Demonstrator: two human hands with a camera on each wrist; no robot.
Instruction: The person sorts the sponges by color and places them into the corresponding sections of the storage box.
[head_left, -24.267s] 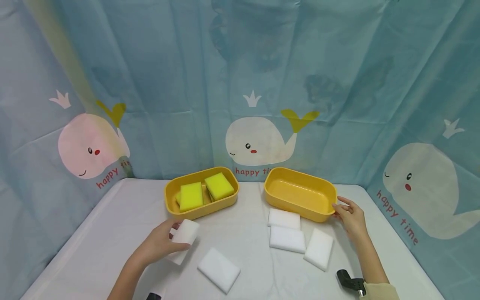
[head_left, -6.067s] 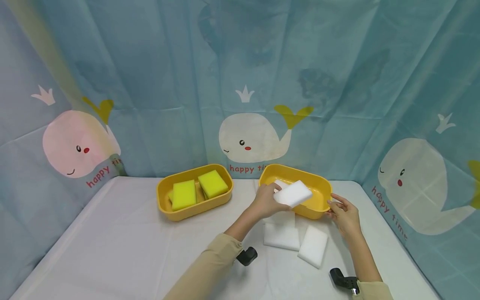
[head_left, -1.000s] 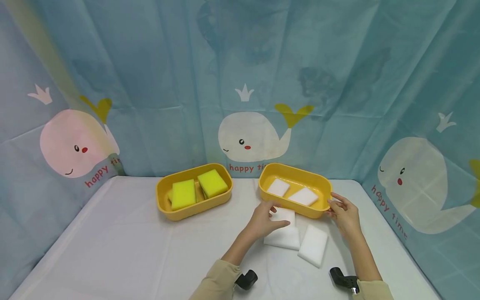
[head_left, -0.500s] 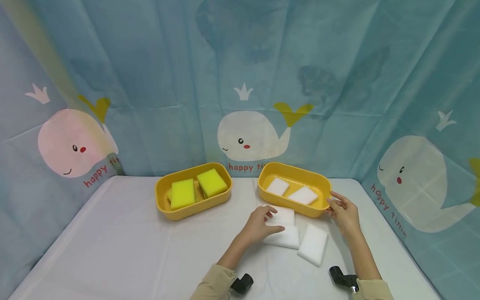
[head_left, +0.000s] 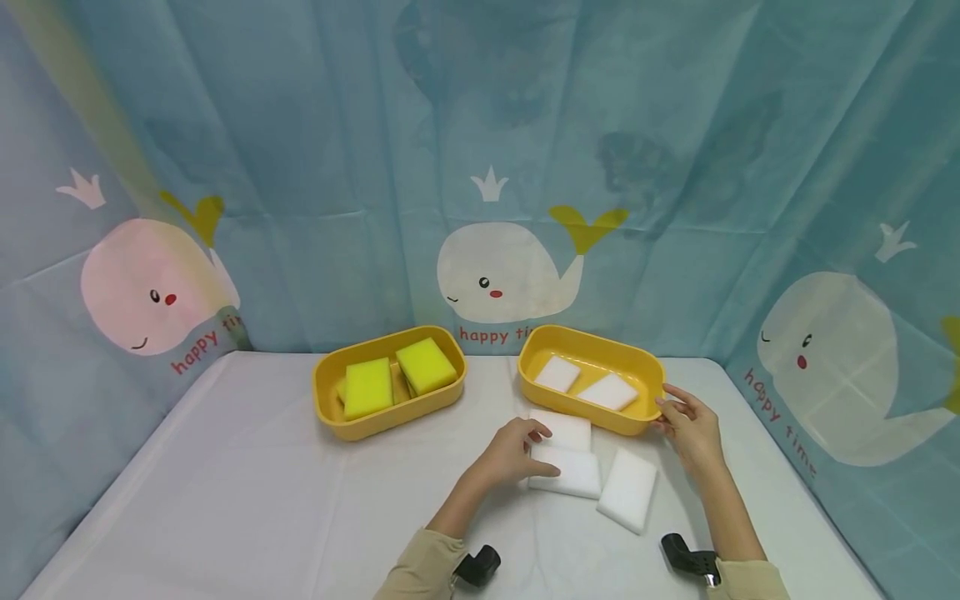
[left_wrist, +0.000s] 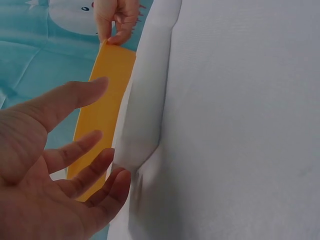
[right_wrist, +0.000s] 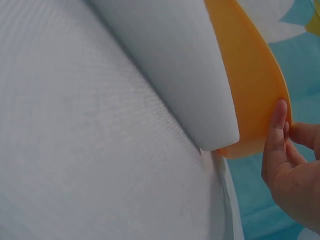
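Note:
In the head view my left hand (head_left: 513, 454) hovers with parted, bent fingers over the left ends of two white sponges, one (head_left: 566, 429) behind the other (head_left: 576, 477); nothing is in its grasp. To their right lies a third white sponge (head_left: 628, 490), set at a slant. My right hand (head_left: 693, 429) pinches the right end of a yellow box (head_left: 600, 358), also seen in the right wrist view with thumb and fingers at its rim (right_wrist: 287, 102). Inside that box lie two white sponges, one to the left (head_left: 557, 374) and one to the right (head_left: 610, 391).
A second yellow box (head_left: 405, 417) stands at the back left, with yellow sponges (head_left: 368, 388) in it. Behind both boxes hangs a blue curtain (head_left: 337, 167) printed with whales. A white cloth (head_left: 262, 492) covers the table.
Two white sponges from the left side of the table are now in the right box. Over the last second the empty left hand has drawn slightly back and left; the right keeps its hold.

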